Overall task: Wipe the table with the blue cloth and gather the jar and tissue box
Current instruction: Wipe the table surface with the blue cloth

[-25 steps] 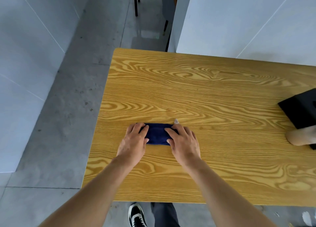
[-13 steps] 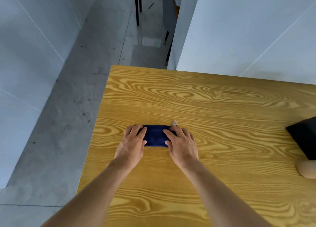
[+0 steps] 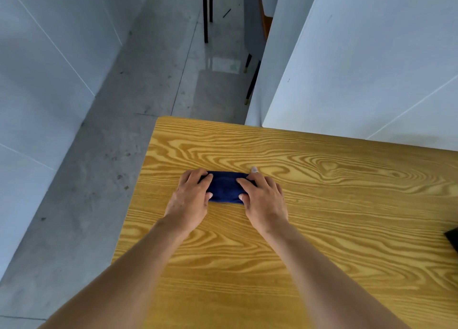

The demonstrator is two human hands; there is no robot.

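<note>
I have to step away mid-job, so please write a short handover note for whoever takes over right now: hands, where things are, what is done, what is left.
Left hand: palm down, pressing the left end of the folded blue cloth.
Right hand: palm down on the cloth's right end.
The cloth lies flat on the wooden table, near its far left corner.
Jar and tissue box: neither can be identified in view; only a corner of a dark object shows at the right edge.
Done: cloth folded and in position; how much has been wiped cannot be told.
Left: wipe the table, then gather the jar and tissue box.
</note>
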